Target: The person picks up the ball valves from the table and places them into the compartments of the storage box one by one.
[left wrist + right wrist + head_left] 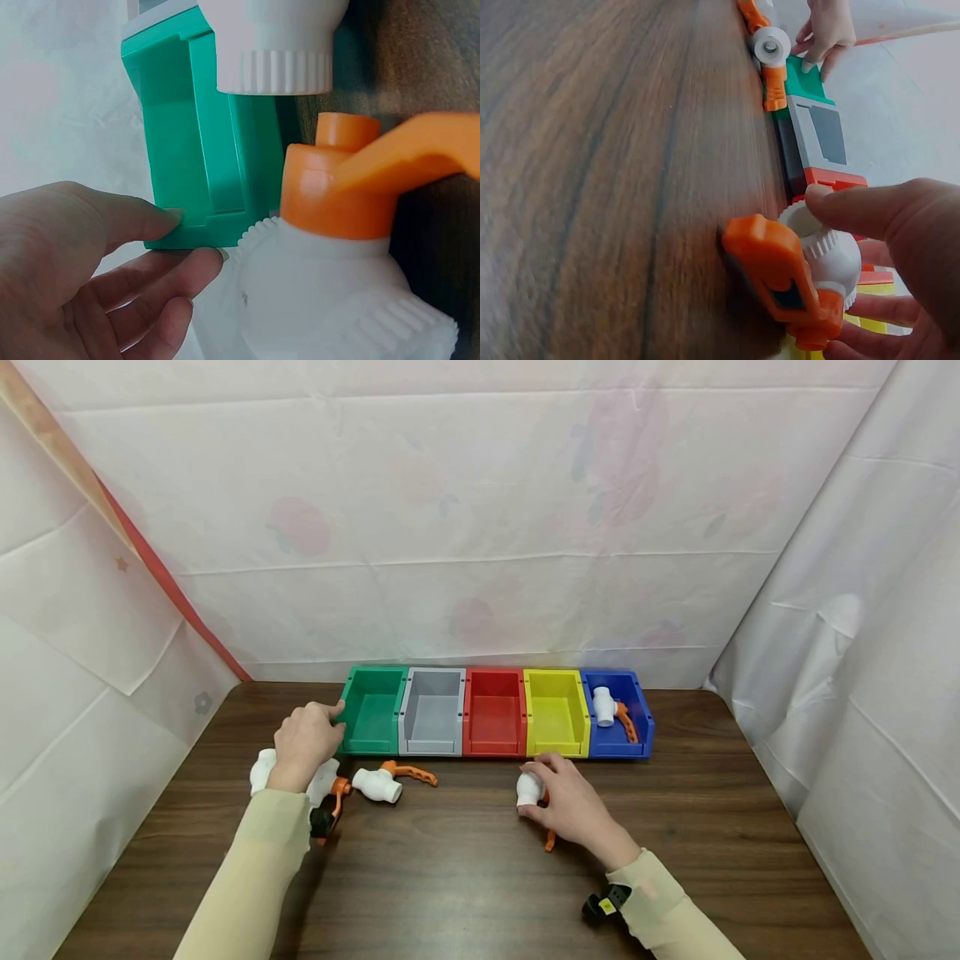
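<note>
Pale cloth (480,527) backs a brown table (450,885) bearing five bins (495,718); the blue bin (617,751) holds one valve (603,707). The left hand (306,739) pinches the green bin (372,714) near loose valves (377,786); the right hand (570,799) grasps another valve (528,788) near the yellow bin (557,714). A wrist label (607,906) is illegibly small.

At the left hand (306,739) we saw a box-shaped green plastic bin (369,747); to that hand's right, grey, red, yellow and blue plastic bins (495,742). In the right hand (576,806) we saw a white rounded plastic valve (840,261) with an orange lever (763,247), above dark-streaked brown wood-grain tabletop (450,877).
</note>
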The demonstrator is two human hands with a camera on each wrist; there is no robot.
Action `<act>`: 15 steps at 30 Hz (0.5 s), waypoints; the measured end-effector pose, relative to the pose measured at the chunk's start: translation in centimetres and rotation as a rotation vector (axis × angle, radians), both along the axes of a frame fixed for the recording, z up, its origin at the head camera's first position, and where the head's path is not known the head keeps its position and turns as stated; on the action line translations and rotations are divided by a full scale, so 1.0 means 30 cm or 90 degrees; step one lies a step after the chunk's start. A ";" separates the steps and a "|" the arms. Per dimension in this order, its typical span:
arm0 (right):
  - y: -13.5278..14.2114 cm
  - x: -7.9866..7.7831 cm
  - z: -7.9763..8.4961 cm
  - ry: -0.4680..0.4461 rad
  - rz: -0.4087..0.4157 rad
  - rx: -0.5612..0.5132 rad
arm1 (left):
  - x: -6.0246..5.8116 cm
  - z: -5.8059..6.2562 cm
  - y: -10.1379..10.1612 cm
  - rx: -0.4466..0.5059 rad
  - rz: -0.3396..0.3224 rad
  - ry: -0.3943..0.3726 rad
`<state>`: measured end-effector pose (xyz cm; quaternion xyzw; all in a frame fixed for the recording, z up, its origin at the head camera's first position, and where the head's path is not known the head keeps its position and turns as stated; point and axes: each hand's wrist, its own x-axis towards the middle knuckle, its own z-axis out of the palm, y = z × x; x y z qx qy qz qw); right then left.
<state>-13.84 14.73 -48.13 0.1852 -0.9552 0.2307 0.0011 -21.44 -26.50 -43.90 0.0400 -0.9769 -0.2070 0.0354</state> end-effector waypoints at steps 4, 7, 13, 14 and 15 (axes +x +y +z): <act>-0.007 0.000 -0.001 -0.012 -0.001 0.003 | -0.002 -0.006 -0.003 0.004 0.003 -0.003; -0.010 0.000 0.004 -0.012 0.001 -0.002 | -0.003 -0.009 -0.006 0.007 0.002 -0.004; -0.008 0.001 0.018 -0.016 0.015 -0.001 | -0.008 -0.013 -0.011 0.004 -0.007 -0.005; -0.007 0.001 0.020 -0.016 0.019 -0.001 | -0.010 -0.014 -0.011 0.003 -0.008 -0.006; -0.005 0.001 0.022 -0.016 0.023 0.000 | -0.010 -0.014 -0.010 0.003 -0.007 -0.006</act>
